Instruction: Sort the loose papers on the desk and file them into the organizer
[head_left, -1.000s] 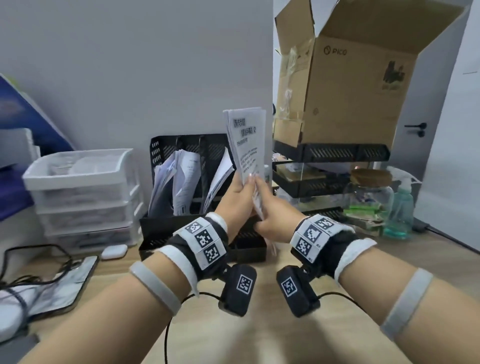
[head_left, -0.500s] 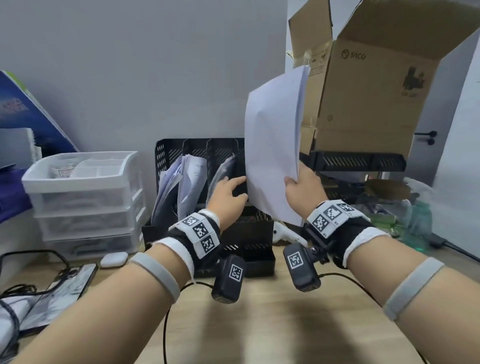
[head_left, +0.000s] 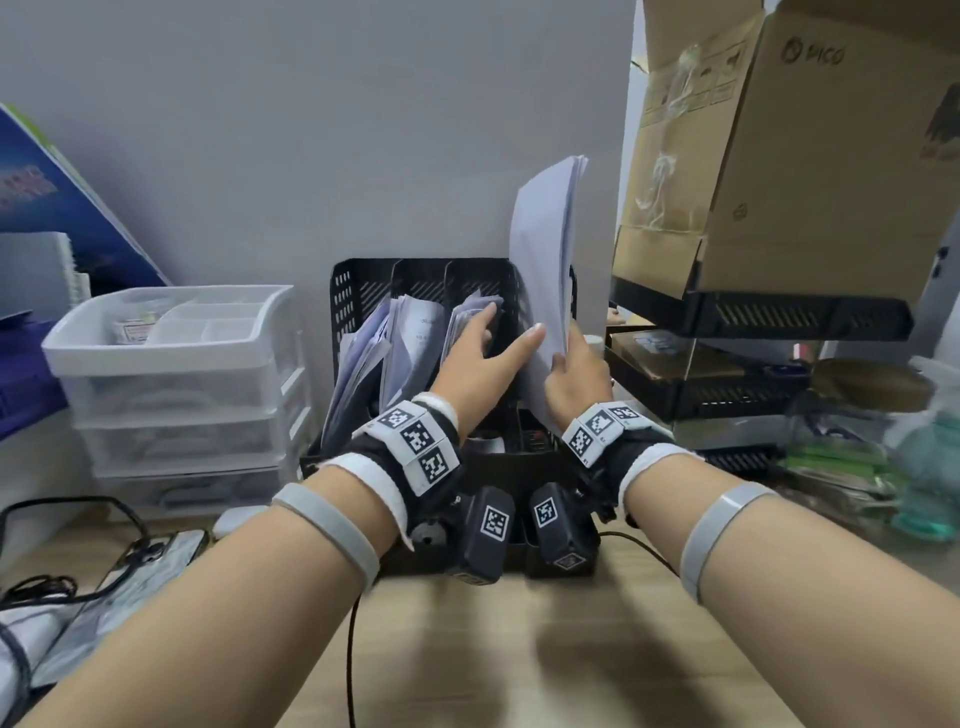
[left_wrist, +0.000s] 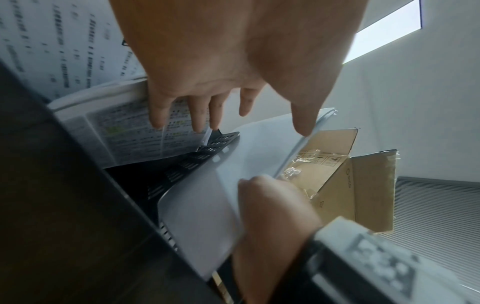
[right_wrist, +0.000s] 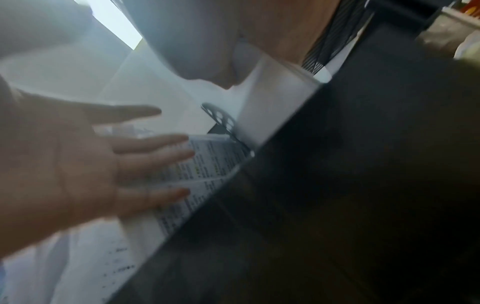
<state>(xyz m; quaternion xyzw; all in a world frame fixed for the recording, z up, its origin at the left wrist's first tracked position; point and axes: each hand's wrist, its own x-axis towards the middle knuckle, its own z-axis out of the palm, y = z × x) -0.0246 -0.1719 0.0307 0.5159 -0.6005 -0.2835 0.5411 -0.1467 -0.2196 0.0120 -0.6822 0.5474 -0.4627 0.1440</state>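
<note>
Wooden bench (head_left: 467, 649) against a grey wall carried the black mesh organizer (head_left: 363, 280), a white drawer unit (head_left: 176, 374) to its left and a cardboard box (head_left: 810, 171) on a black rack to its right. Step in hand, as you stood: filing one sorted batch. Your right hand (head_left: 576, 374) was clamped on the lower edge of a sheaf of papers (head_left: 543, 249), held upright over the organizer's rightmost slot. Your left hand (head_left: 478, 358) lay with fingers straight and spread, pressing the filed papers (head_left: 467, 322) in the neighbouring slot aside. Next move, by judgement: you needed to keep that gap held and lower the sheaf straight down, bottom edge clearing the divider, before letting go.
</note>
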